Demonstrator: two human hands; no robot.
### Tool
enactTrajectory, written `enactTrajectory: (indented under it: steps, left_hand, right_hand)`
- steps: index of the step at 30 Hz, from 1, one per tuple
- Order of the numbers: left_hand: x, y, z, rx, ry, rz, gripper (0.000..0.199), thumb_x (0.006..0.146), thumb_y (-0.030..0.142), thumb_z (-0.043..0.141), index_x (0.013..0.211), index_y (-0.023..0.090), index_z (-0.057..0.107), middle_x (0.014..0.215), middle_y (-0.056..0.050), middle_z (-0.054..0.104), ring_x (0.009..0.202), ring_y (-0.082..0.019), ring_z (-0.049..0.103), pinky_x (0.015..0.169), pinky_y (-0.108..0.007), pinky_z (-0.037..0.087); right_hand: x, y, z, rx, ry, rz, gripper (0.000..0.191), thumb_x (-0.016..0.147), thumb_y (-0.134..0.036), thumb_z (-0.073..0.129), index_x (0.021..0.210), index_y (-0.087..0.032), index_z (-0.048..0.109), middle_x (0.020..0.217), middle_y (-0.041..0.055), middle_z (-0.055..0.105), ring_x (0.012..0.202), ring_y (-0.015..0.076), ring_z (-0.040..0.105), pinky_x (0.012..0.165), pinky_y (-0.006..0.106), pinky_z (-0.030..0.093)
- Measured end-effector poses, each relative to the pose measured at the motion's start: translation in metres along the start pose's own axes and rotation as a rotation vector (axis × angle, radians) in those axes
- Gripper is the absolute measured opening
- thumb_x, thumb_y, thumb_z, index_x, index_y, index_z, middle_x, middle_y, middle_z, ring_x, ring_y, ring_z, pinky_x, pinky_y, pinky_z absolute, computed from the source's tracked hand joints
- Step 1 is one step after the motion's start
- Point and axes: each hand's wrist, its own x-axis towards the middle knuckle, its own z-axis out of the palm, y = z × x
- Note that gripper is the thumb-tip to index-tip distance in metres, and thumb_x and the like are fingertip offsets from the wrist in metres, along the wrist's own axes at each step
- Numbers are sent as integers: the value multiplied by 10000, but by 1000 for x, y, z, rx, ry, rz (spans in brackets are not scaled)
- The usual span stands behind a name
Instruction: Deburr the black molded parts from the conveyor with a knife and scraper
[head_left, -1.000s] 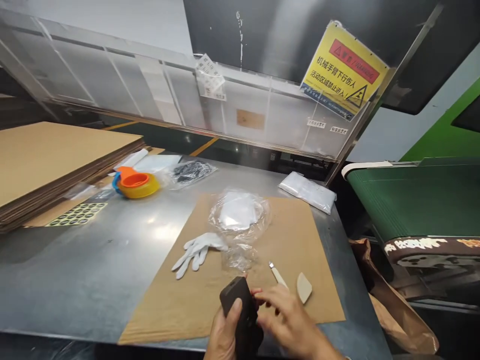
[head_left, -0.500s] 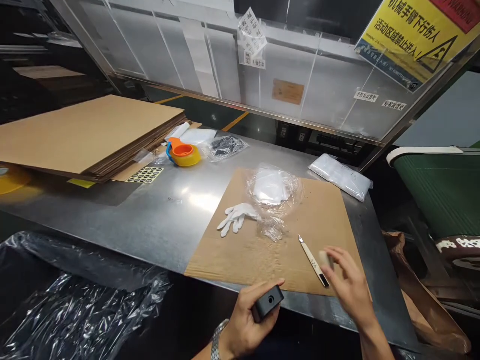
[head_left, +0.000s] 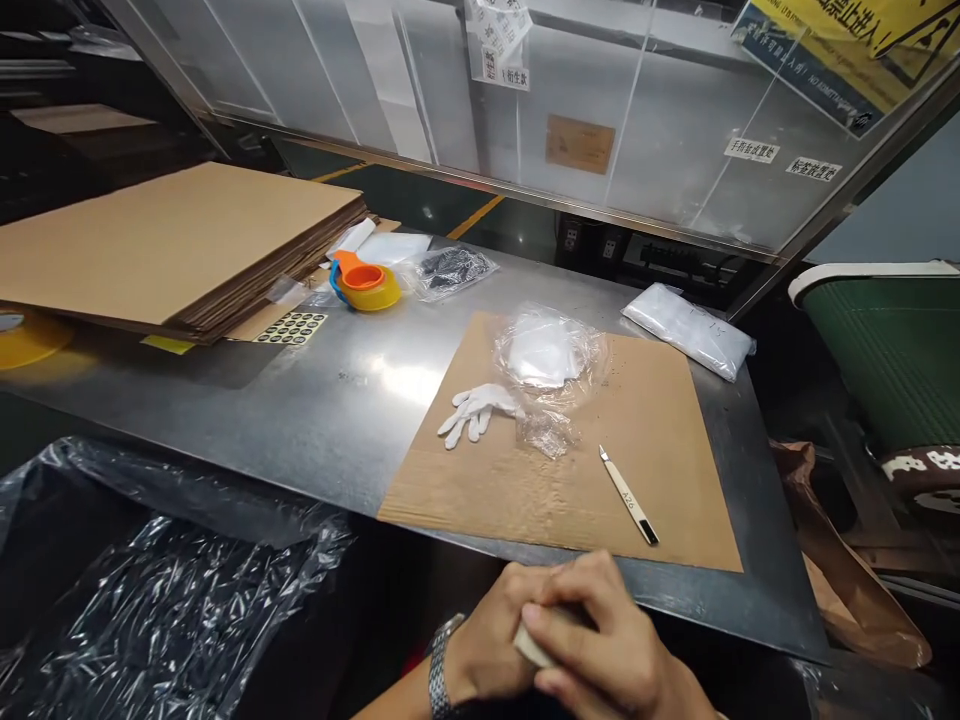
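Note:
My right hand is closed on a small beige pad, its thumb and fingers pressed together in front of my left hand. My left hand is closed too, a metal watch band on its wrist. The black block it held a moment before is almost wholly hidden behind my fingers. Both hands meet just in front of the table's near edge. Beyond them a craft knife marked A26 lies on a cardboard sheet. A white glove and a clear plastic bag with white pieces rest there too.
On the metal table stand a stack of cardboard, a yellow tape roll in an orange dispenser and a label sheet. A wrapped white packet lies back right. Black plastic sheeting fills the lower left.
My right hand has moved left and down from over the cardboard, bringing the beige pad against my left hand. The black block is now covered. The view has tilted slightly downward.

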Motion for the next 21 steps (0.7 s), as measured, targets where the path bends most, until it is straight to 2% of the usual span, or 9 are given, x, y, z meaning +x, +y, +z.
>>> enactTrajectory:
  steps: [3, 5, 7, 9, 12, 14, 15, 18, 21]
  left_hand:
    - [2, -5, 8, -220, 71, -85, 159, 683, 297, 630, 645, 145, 600, 578, 5, 443, 557, -135, 373, 557, -258, 314]
    - [3, -10, 14, -455, 173, -167, 126, 633, 228, 644, 724, 142, 633, 624, -1, 517, 602, -148, 441, 592, -254, 346]
    - [6, -13, 16, -782, 279, -195, 319, 592, 177, 621, 909, 170, 652, 826, -25, 625, 791, -201, 541, 740, -284, 400]
    - [10, -15, 14, -1089, 324, -156, 548, 560, 152, 581, 1107, 198, 591, 1095, -52, 613, 1062, -250, 509, 932, -347, 353]
    - [15, -17, 1, -1320, 231, -134, 661, 572, 153, 562, 1228, 184, 488, 1248, -112, 534, 1250, -287, 368, 1027, -455, 270]
    - [15, -19, -7, -1377, 183, -199, 606, 639, 159, 562, 1235, 187, 454, 1172, -127, 575, 1222, -302, 407, 979, -528, 324]
    - [15, -20, -10, -1389, 199, -230, 551, 693, 171, 558, 1232, 187, 444, 1094, -118, 605, 1158, -293, 472, 938, -533, 371]
    - [17, -21, -10, -1371, 311, -303, 378, 858, 308, 516, 1208, 183, 442, 867, -58, 616, 819, -203, 614, 751, -393, 504]
    - [18, -18, 0, -1352, 259, -402, 453, 868, 513, 467, 1200, 206, 455, 810, -37, 602, 632, -174, 602, 560, -291, 493]
  right_hand:
    - [-3, 5, 9, 62, 166, 189, 375, 870, -212, 489, 1245, -226, 479, 1049, 100, 501, 971, 227, 497, 811, 391, 474]
    - [-7, 11, 20, 124, 328, 315, 298, 877, -243, 491, 1174, -242, 509, 1060, 91, 481, 992, 222, 505, 826, 386, 471]
    - [-10, 16, 34, 218, 441, 387, 238, 886, -282, 486, 1119, -243, 519, 1040, 81, 472, 980, 211, 522, 818, 366, 477]
    - [-15, 18, 50, 318, 473, 415, 214, 897, -331, 466, 1080, -240, 528, 984, 70, 480, 911, 190, 549, 758, 328, 497]
    - [-30, 17, 71, 367, 450, 346, 272, 896, -419, 445, 1070, -238, 549, 933, 76, 503, 875, 199, 563, 709, 328, 514]
    - [-44, 17, 76, 331, 435, 259, 292, 881, -442, 465, 1064, -240, 570, 910, 83, 527, 868, 214, 568, 697, 348, 522]
    - [-50, 18, 75, 301, 422, 228, 289, 874, -437, 482, 1063, -241, 579, 894, 83, 540, 857, 217, 571, 692, 354, 525]
    - [-58, 20, 60, 150, 407, 266, 262, 862, -344, 536, 1101, -243, 578, 941, 91, 559, 879, 217, 566, 709, 351, 527]
    - [-42, 18, 43, -55, 462, 358, 324, 853, -199, 543, 1174, -248, 545, 1090, 107, 517, 1005, 230, 526, 801, 368, 506]
